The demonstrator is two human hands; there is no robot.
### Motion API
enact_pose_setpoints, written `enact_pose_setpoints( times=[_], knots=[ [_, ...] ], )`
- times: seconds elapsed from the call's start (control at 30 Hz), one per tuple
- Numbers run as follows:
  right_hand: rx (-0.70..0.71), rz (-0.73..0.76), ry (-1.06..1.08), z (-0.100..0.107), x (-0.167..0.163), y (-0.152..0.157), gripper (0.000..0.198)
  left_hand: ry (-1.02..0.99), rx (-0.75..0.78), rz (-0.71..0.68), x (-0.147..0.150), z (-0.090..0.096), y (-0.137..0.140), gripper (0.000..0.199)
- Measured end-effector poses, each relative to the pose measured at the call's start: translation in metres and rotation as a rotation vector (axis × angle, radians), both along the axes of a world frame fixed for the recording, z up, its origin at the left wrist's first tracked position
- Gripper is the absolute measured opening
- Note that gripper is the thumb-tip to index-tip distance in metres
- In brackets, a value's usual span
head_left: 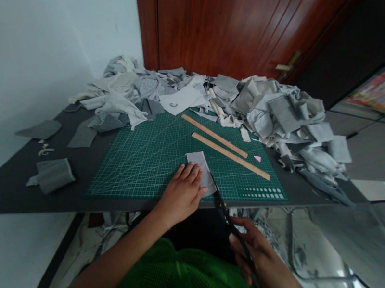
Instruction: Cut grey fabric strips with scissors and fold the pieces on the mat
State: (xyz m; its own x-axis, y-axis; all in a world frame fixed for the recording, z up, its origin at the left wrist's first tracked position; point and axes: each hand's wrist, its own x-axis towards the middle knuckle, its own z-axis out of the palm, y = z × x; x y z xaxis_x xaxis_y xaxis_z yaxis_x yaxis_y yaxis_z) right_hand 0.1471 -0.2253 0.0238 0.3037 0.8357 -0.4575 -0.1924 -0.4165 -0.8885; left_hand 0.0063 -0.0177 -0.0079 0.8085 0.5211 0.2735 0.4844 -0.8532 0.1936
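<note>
A small light grey piece of fabric (204, 175) lies near the front edge of the green cutting mat (137, 162). My left hand (185, 191) rests on the fabric's left side, its fingers stretched out over it. In my right hand (256, 250) is a pair of black scissors (224, 209), gripped by the handles below the table's edge. The scissor blades point away from me and meet the fabric's right edge. Whether the blades are parted there is too small to tell.
Two wooden rulers (231, 156) lie on the mat's right half, by a pink chalk piece (257, 158). Heaps of grey and white fabric scraps (267, 108) line the table's back and right. A folded grey cloth (55, 175) lies at left. Behind stands a red-brown door (216, 18).
</note>
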Motion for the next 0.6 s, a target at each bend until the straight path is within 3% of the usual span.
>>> enact_pose_setpoints(
  times=[0.43,0.6],
  knots=[
    [-0.021,-0.056,0.186,-0.009,0.010,-0.021,0.060,-0.043,0.007,-0.076,-0.004,0.012,-0.005,0.042],
    [-0.019,-0.041,0.166,-0.008,0.009,-0.020,0.060,-0.012,0.027,0.023,-0.001,0.005,-0.003,0.052]
  ],
)
